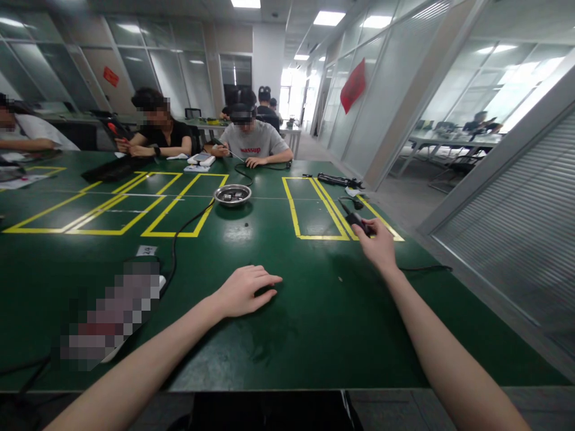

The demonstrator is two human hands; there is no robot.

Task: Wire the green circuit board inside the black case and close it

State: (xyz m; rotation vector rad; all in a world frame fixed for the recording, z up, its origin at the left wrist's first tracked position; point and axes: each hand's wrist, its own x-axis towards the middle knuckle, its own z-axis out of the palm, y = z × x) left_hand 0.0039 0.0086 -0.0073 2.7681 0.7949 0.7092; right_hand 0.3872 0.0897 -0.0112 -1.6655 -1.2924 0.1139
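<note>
Right of centre in the frame, our right hand [376, 240] grasps a black tool [356, 221]; we judge the step is handling it, and the next move calls for a steady grip. Our left hand [248, 291], lower centre, is palm down and empty, and 1 metal bowl [232, 204] near centre holds small metal parts [234, 196].

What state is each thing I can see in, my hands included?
Left hand: holding nothing, palm down, fingers slightly spread.
Right hand: closed around the black tool.
Black tool: held; whether it is on cannot be told.
Metal bowl: upright, holding metal pieces.
Metal pieces: loose in the bowl.
Black cable: uncoiled.
Ceiling light: lit.
</note>
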